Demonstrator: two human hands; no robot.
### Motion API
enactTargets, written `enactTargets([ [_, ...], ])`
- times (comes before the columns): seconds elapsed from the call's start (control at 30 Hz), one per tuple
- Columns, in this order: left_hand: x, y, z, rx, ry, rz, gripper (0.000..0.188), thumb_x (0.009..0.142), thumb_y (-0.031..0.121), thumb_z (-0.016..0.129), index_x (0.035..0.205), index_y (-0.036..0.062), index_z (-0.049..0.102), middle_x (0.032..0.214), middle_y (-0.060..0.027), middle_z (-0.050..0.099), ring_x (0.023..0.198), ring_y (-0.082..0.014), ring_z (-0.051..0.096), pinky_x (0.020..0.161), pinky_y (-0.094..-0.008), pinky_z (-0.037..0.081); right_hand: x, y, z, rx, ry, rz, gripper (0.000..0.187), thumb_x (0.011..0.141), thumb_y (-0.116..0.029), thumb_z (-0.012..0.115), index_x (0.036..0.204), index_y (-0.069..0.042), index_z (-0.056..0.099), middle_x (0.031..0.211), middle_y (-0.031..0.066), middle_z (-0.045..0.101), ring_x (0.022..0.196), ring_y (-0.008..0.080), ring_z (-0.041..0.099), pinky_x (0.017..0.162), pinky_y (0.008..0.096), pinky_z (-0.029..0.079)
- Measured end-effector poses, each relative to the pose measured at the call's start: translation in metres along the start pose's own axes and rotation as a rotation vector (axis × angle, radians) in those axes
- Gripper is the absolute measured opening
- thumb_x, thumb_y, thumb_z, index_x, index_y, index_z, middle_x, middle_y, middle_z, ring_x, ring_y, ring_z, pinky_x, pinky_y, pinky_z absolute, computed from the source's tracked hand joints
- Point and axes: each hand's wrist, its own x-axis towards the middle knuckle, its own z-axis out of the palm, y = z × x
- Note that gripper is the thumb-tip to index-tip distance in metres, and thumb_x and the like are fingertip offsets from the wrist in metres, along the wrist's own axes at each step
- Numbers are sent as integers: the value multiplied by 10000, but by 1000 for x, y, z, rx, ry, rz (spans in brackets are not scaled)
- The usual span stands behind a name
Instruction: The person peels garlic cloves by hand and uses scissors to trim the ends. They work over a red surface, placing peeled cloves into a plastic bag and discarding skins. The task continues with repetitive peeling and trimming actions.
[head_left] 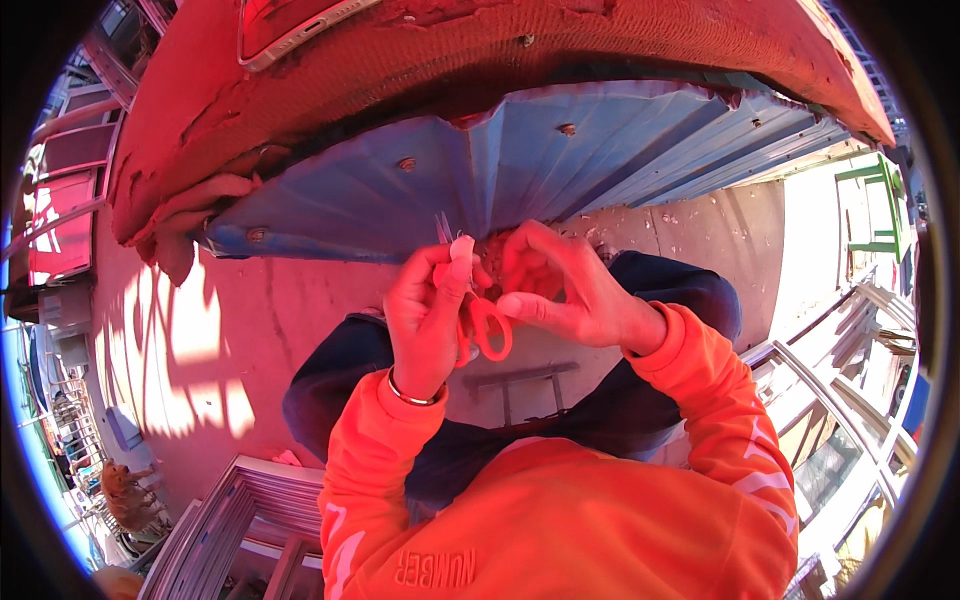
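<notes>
My left hand (428,300) is closed around a pair of scissors, with a bracelet at the wrist. The orange-red handle loops (491,332) hang below the fingers, and the thin blades point up past the fingertips. A small pale piece (461,249) shows at the left thumb tip; I cannot make out what it is. Close by on the right, my right hand (572,285) has its fingers curved, thumb and forefinger apart, and nothing visible in the gap. Its thumb tip is near the scissor handles. Some of its fingers are partly hidden.
Ahead stands a surface draped in red cloth (420,60), with a phone-like device (300,30) on top and blue corrugated metal sheeting (380,190) down its front. Metal frames (215,530) lie at lower left, with more frames (830,400) at right. A brown dog-like animal (128,495) is at far left.
</notes>
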Motion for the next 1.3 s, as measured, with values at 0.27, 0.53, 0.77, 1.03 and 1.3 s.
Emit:
enactTargets([
  [0.27, 5, -32, 21, -76, 146, 185, 254, 1155, 284, 471, 1080, 50, 536, 914, -12, 562, 774, -56, 472, 678, -214, 416, -10, -13, 33, -175, 118, -11, 568, 894, -296, 862, 1157, -3, 452, 767, 183, 683, 690, 275, 721, 610, 355, 529],
  [0.53, -16, -15, 25, -293, 127, 64, 276, 1152, 348, 473, 1055, 100, 547, 1007, -44, 608, 863, -107, 565, 788, -258, 492, -32, -32, 55, 8, 197, 37, 413, 966, -131, 754, 1206, -18, 438, 888, 107, 674, 678, 165, 691, 592, 306, 531],
  [0.77, -45, -39, 22, -706, 114, -123, 270, 1132, 322, 524, 1119, 71, 623, 1080, -78, 670, 1009, -198, 656, 938, -360, 523, -58, -19, 65, -140, 382, -86, 340, 994, -43, 661, 1256, -16, 445, 899, 79, 643, 599, 124, 633, 533, 290, 501],
  [1.03, -45, 6, 19, -697, -7, -319, 245, 1103, 281, 532, 920, 120, 561, 779, 2, 520, 571, -70, 404, 502, -218, 314, -27, -136, 11, -205, 697, -444, 316, 997, -15, 631, 1282, 1, 495, 925, 50, 654, 629, 61, 581, 557, 230, 460],
  [1.3, -16, 58, 30, -342, -210, -225, 242, 1101, 244, 561, 904, 104, 566, 672, 47, 444, 513, -27, 328, 474, -215, 228, 87, -180, -87, -640, 637, -531, 224, 979, -95, 707, 1138, 12, 591, 848, 64, 637, 615, 92, 591, 555, 258, 461],
])
